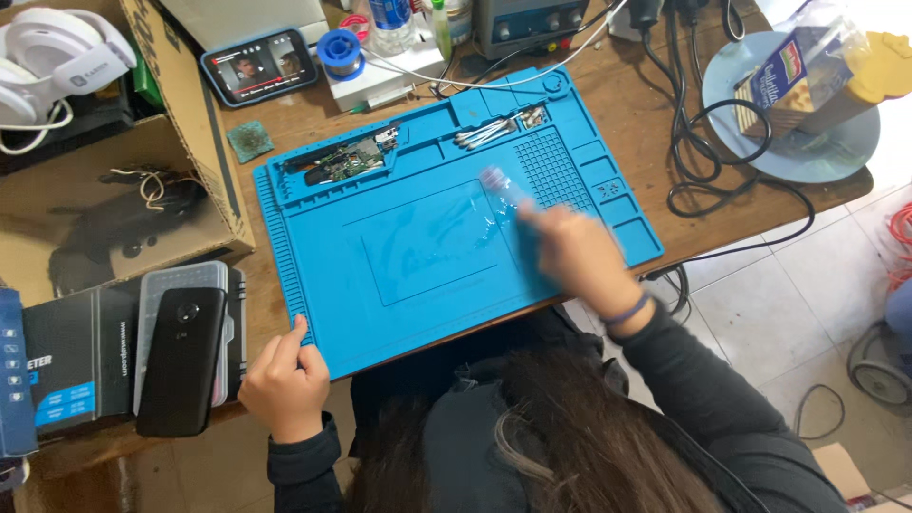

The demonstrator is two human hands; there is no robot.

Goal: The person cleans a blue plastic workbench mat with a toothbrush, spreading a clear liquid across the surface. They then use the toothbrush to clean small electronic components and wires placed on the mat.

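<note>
A blue silicone work mat (380,304) covers the middle of the wooden table. My right hand (570,252) hovers over the mat's right side, blurred, and grips a small clear bottle (502,188) with its tip pointing up and left. A wet shiny patch (446,228) lies on the mat's central panel. My left hand (285,380) is closed on the mat's near left corner. A circuit board (347,160) and several cotton swabs (484,131) rest in the mat's far trays.
A black phone (180,356) lies on a clear case at the left, beside dark boxes. An open cardboard box (114,180) holds white headphones (57,57). A lit phone (258,65), solder spool (339,49) and cables (703,161) sit at the back.
</note>
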